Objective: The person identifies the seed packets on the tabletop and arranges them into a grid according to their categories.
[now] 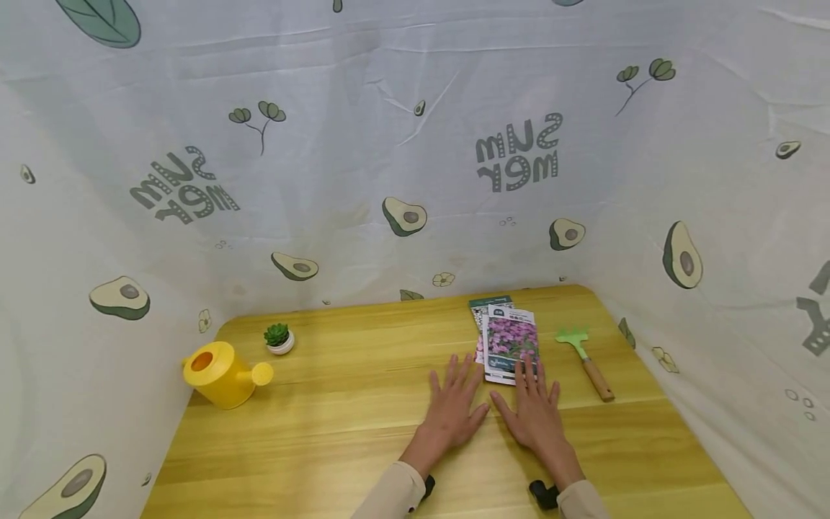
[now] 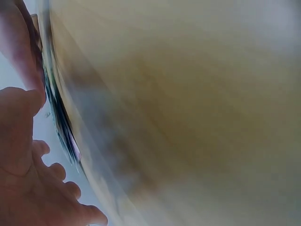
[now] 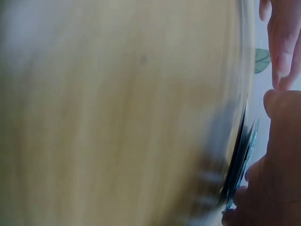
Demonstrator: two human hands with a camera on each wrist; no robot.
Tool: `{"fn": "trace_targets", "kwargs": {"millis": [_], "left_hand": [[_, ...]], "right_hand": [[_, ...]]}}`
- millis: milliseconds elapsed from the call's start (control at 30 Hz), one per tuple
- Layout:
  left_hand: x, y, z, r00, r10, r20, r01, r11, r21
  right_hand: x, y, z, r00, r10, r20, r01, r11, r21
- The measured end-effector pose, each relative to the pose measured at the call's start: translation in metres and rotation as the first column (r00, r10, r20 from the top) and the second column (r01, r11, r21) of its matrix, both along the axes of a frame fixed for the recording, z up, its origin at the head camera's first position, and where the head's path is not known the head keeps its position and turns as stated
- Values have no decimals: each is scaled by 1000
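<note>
Several seed packets lie overlapping toward the table's back right. The top packet (image 1: pixel 511 335) shows pink-purple flowers, and a green-topped packet (image 1: pixel 491 301) sticks out behind it. My left hand (image 1: pixel 452 407), fingers spread, is palm down just left of the packets' near edge. My right hand (image 1: pixel 537 418) is palm down too, its fingertips overlapping the near edge of the top packet in the head view. Both hands have straight fingers and hold nothing. In the wrist views the left hand (image 2: pixel 28 165) and right hand (image 3: pixel 277 165) appear beside the packets' thin edges.
To the right of the packets lies a small green hand rake (image 1: pixel 586 362) with a wooden handle. A yellow watering can (image 1: pixel 223 378) stands at the far left, near a small potted succulent (image 1: pixel 279 339). Patterned white cloth (image 1: pixel 363 166) surrounds the wooden table (image 1: pixel 311 447).
</note>
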State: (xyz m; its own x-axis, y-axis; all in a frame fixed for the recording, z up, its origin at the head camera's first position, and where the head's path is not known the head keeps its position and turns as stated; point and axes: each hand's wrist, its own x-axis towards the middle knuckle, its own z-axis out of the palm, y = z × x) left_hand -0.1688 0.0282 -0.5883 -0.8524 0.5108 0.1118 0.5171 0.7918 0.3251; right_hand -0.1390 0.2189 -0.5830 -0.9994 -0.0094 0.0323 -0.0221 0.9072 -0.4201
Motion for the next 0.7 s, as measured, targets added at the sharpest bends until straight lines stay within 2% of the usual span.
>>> {"fn": "trace_targets", "kwargs": {"millis": [200, 433, 700], "left_hand": [[-7, 13, 1, 999, -37, 6, 37, 997, -64], [-18, 26, 0, 996, -56, -70, 39, 975, -219], [-25, 35, 10, 997, -73, -28, 63, 959, -275]], "right_hand": [[3, 1, 1, 1000, 7, -16, -7, 1000, 23], [4, 6, -6, 999, 24, -39, -25, 999, -23], [9, 11, -20, 996, 34, -80, -41, 996, -77]]}}
